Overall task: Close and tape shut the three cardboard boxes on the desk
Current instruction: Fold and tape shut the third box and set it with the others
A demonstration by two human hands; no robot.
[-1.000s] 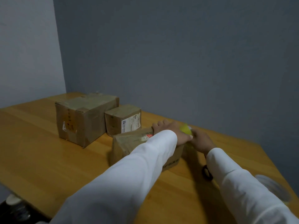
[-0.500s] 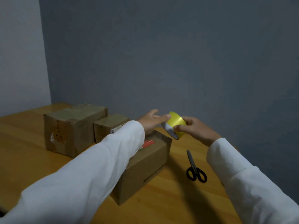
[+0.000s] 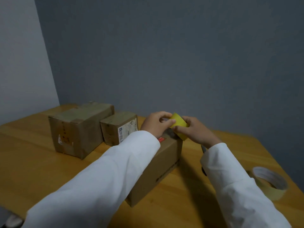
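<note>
Three cardboard boxes stand on the wooden desk (image 3: 29, 155). The big box (image 3: 77, 129) is at the back left, and a small box with a white label (image 3: 119, 127) is beside it. The nearest box (image 3: 162, 163) lies under my left sleeve, its top mostly hidden. Above its far end my right hand (image 3: 195, 130) grips a yellow tape roll (image 3: 180, 125). My left hand (image 3: 156, 124) pinches at the roll's near edge with thumb and fingers.
A second, paler tape roll (image 3: 269, 183) lies on the desk at the right, near the edge. A pair of scissors (image 3: 204, 149) is mostly hidden behind my right sleeve. Grey walls close off the back and the left.
Both hands came down with the yellow roll closer to the nearest box's far end. My left fingers went from touching the roll to pinching it. The view shifted, bringing the pale roll into sight.
</note>
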